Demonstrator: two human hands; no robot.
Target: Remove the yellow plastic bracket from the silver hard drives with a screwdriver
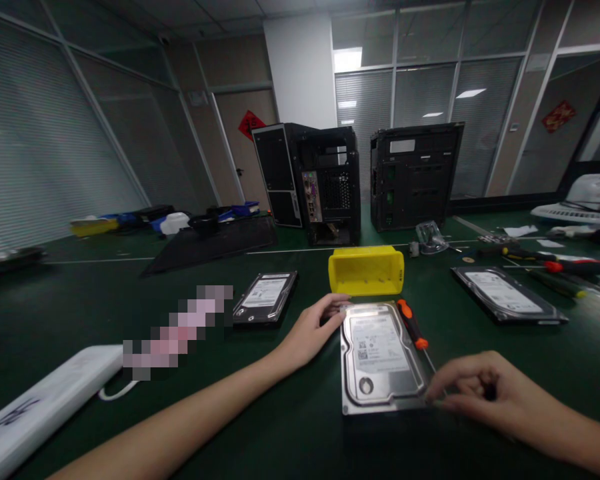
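Observation:
A silver hard drive (380,347) with a white label lies in front of me, label side up. My left hand (316,327) has its fingers bent around the drive's far left corner. At the near right corner, my right hand (473,387) pinches the drive's edge between thumb and forefinger, the other fingers curled in. A screwdriver (411,323) with an orange and black handle lies along the drive's right side; its tip end passes behind my right hand. Just beyond the drive stands a yellow plastic bin (366,272) with a few small bits inside.
Other hard drives lie left (266,298) and right (505,293). Two black computer cases, one at centre (325,187) and one further right (415,177), stand at the back. Hand tools (575,265) lie at right. A white box-shaped device (50,407) is at near left.

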